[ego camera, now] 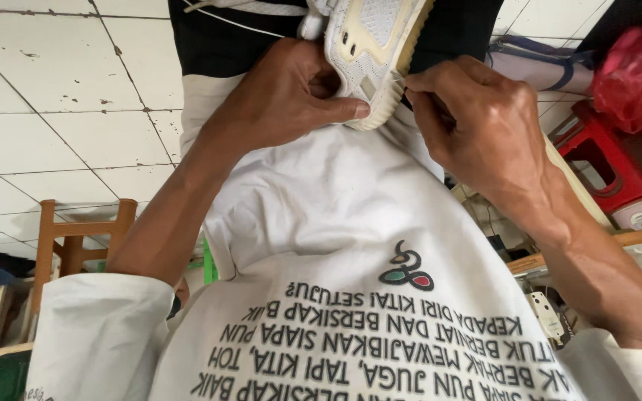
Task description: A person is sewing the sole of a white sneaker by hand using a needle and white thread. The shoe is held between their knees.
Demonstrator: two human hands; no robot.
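At the near left stands a small wooden stool on the white tiled floor. Right of it, the person's left hand grips a white knit sneaker by its side, fingers curled over the upper and the thumb pressed against the cream sole edge. The sneaker is held at the far centre, above the lap, its sole turned to the right and its toe cut off by the top of the view. The right hand is clenched just beside the sneaker's sole, fingertips pinched against the sole edge; whether it holds something small there cannot be told. Below both hands lies the person's white printed shirt. At the far right sits a red plastic stool, with a red bag above it.
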